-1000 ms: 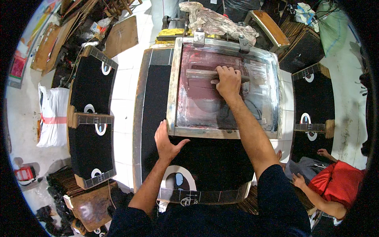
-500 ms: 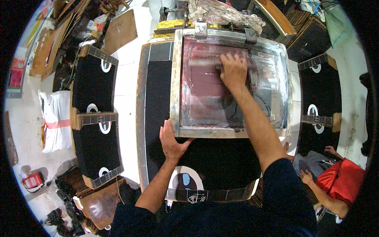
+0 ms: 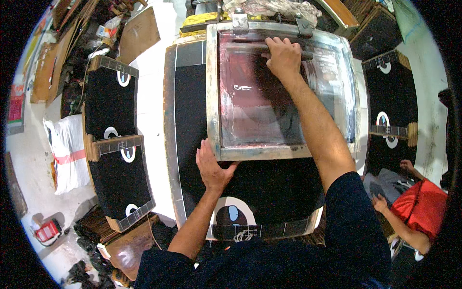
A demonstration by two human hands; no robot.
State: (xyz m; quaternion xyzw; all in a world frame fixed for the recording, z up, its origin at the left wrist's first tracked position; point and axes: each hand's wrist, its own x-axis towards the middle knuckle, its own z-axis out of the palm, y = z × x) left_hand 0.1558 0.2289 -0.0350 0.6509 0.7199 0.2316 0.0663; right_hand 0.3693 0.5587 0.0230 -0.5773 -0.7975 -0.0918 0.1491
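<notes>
Black cloth (image 3: pixel 279 185) printed with a white-ringed eye (image 3: pixel 234 211) lies flat, its far part covered by a wood-framed screen (image 3: pixel 212 91). The right hand (image 3: pixel 284 58) grips a squeegee (image 3: pixel 245 47) near the screen's far end, beyond a patch of reddish ink (image 3: pixel 243 86). The left hand (image 3: pixel 212 166) is spread, thumb apart, at the screen's near left corner; whether it presses there cannot be told. A co-worker (image 3: pixel 414 204) in red is at the right.

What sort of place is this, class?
Probably a screen-printing workshop: a pale-framed, red-stained rectangular screen, a long straight greyish bar in the right hand, and stacked, white-printed black rectangular panels.
</notes>
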